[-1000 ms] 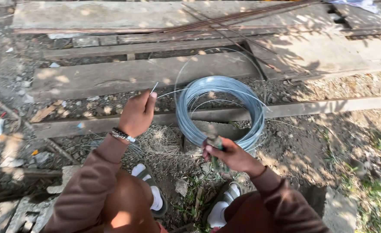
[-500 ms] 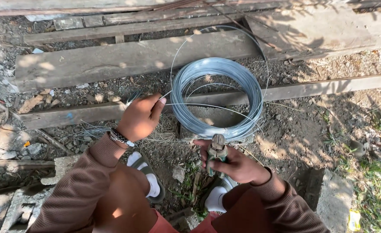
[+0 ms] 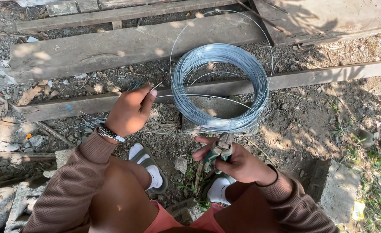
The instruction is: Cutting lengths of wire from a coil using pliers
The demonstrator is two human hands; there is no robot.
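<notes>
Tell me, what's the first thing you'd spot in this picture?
The big shiny coil of wire lying on the dirt against a wooden plank, right in the middle. Just left of it, the left hand pinches a wire end, and below it the right hand holds green-handled pliers.

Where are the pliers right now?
In the head view, the pliers are in the right hand, low and right of centre, just below the wire coil on the ground.

Lighting: your view is in bright, dappled daylight; leaf shadows mottle the planks and dirt. Glare: sheen on the wire coil. Focus: sharp throughout, no motion blur. Distortion: slight wide-angle bend at edges.
</notes>
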